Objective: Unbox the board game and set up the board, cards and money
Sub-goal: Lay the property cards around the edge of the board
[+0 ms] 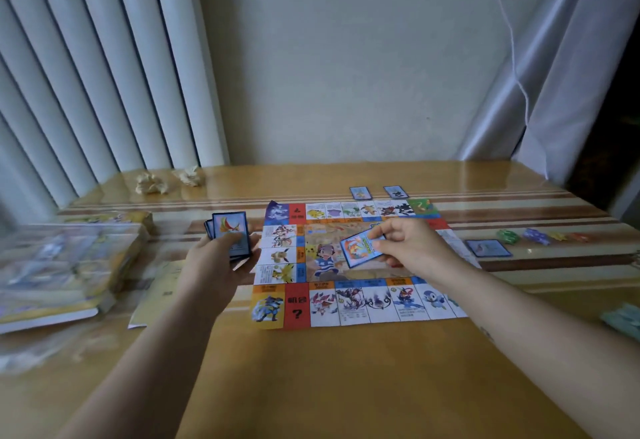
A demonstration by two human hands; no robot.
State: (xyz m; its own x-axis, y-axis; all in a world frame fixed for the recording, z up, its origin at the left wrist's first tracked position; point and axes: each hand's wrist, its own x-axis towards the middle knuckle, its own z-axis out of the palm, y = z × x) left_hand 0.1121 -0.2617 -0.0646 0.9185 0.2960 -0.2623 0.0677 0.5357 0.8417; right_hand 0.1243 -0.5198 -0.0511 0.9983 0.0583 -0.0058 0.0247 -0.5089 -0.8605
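Glossy yellow-brown wood makes up the table, and its near part is crossed only by the person's two bare forearms. Just beyond them the paper game board lies flat and unfolded, with its rows of cartoon creature squares and a red question-mark square at the near left corner.

The left hand is off the board's left edge with its fingers curled round a deck of blue-bordered cards, the top card facing the camera. The right hand is raised over the middle of the board and pinches a single card between thumb and fingers, picture side up and tilted. The two hands are apart, with the board's centre between them.

At the left edge sits the blurred yellow game box, with a pale paper sheet beside it under the left wrist. A bluish-green item at the far right edge is too blurred to name.

To the right of the board one card lies flat, and past it stand four small tokens in a row: green, blue, yellow and orange. Two more cards lie just past the board's far edge.

Two crumpled paper balls rest near the back left corner, below white vertical blinds. A pale curtain hangs at the right of the wall.
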